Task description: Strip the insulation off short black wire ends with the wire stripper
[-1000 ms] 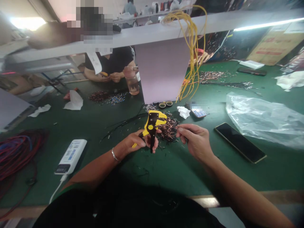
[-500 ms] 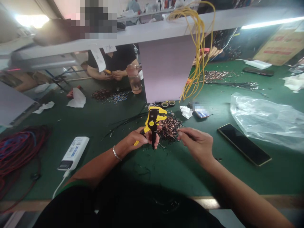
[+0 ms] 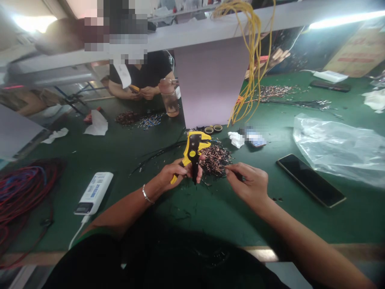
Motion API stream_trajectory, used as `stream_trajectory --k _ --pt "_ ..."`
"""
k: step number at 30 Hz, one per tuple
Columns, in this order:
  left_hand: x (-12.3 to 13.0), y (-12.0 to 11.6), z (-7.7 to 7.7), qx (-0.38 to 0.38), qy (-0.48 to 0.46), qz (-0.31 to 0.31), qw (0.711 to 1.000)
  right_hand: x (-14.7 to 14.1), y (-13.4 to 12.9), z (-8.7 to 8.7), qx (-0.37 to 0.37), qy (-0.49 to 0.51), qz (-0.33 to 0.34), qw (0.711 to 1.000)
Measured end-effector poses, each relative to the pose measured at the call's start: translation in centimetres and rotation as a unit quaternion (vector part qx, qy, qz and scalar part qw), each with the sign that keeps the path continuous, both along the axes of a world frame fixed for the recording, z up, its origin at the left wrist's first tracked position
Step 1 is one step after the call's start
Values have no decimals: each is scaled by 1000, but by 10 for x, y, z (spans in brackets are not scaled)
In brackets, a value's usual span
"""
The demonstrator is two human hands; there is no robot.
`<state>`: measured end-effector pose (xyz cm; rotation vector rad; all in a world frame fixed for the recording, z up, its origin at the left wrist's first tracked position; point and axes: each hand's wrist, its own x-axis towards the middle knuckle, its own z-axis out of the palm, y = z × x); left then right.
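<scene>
**Figure.** Seated bench work, seen from head height. The left hand (image 3: 176,172), with a metal bangle (image 3: 146,194) at the wrist, is clamped around the handles of a yellow-and-black self-adjusting wire stripper (image 3: 194,150), which stands upright with its jaws toward the far side. The tool lies directly over the near edge of a heap of copper wire offcuts (image 3: 215,160) on the green bench mat (image 3: 228,220). The right hand (image 3: 248,184) is apart from the left, just to the right of the heap. Its thumb and forefinger are pinched together; any fine wire between them is too small to make out.

Near left on the mat are a white power bank (image 3: 93,193) with a charging cable and a coil of red and blue wire (image 3: 21,192). To the right lie a black smartphone (image 3: 311,180) and a crumpled clear plastic bag (image 3: 339,150). Far from the hands are two small tape rolls (image 3: 213,128), a white tissue (image 3: 236,139), and a bundle of yellow wire (image 3: 252,52) hanging beside a pale panel (image 3: 209,80). Across the bench, a co-worker (image 3: 141,76) holds both hands (image 3: 147,93) together behind a clear bottle (image 3: 169,98) and a smaller heap of wire pieces (image 3: 128,118).
</scene>
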<state>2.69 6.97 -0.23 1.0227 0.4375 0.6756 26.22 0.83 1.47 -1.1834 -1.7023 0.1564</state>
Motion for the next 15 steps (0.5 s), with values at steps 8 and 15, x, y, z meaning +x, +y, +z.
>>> stream_trajectory --k 8,15 --pt "8 -11 1 -9 27 -89 996 -2 1 -5 -51 45 -19 998" --pt "12 -18 -4 -10 20 -67 998 -9 -6 -3 -43 25 14 999"
